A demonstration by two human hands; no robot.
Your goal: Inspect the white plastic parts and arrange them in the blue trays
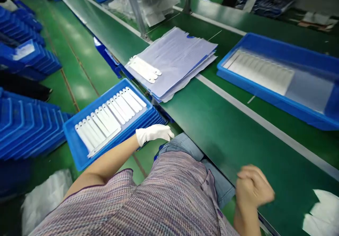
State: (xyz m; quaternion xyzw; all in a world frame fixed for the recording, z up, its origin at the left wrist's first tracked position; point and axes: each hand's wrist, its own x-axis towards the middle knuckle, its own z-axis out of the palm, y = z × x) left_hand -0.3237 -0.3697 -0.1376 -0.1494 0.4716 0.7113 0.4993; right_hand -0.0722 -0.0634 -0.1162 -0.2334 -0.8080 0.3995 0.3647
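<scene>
My left hand (156,133), in a white glove, hangs beside the bench edge near my lap, with its fingers loosely stretched out and nothing visible in them. Close to it, a blue tray (103,105) on top of a stack holds a row of flat white strips (106,118) with small holes at their ends. Bare and curled into a fist, my right hand (254,186) is over the green bench's front edge, slightly blurred. To its right lies a crumpled white piece (323,213), perhaps a glove or cloth, cut off by the frame.
A pile of pale sheets (174,58) on the green bench (225,130) carries several white strips (144,68). Farther right stands another blue tray (278,80) with strips inside. Stacked blue trays (29,123) and a plastic bag (47,197) occupy the left. A metal post (136,10) rises behind.
</scene>
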